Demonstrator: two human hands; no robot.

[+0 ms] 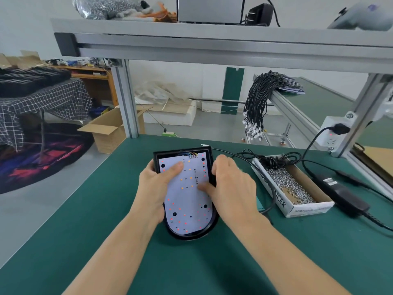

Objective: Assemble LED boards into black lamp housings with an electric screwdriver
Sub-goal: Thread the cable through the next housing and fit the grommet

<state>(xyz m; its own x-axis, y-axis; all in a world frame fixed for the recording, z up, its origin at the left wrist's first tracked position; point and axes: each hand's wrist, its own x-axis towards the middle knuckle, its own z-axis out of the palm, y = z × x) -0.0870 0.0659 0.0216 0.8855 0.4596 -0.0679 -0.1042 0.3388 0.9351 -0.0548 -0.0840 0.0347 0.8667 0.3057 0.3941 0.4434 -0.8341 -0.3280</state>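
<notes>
Both hands, my left hand point(156, 184) and right hand point(231, 186), are gripping the black lamp housing point(209, 160) holding the LED board point(187, 201) on the green desk point(106, 209), a cardboard box point(108, 133) sitting on the grey floor point(32, 209) beyond.

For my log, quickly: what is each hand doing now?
Left hand: grips housing edge, thumb on LED board.
Right hand: same, opposite edge.

The only readable lettering stands on the white cardboard box of small silver screws point(287, 206), near the right edge of the green desk point(131, 248). Its long side wall facing the person carries large dark capitals, partly hidden, of which "NCER" can be made out. Smaller print on the box's near end wall is too blurred to read.
</notes>
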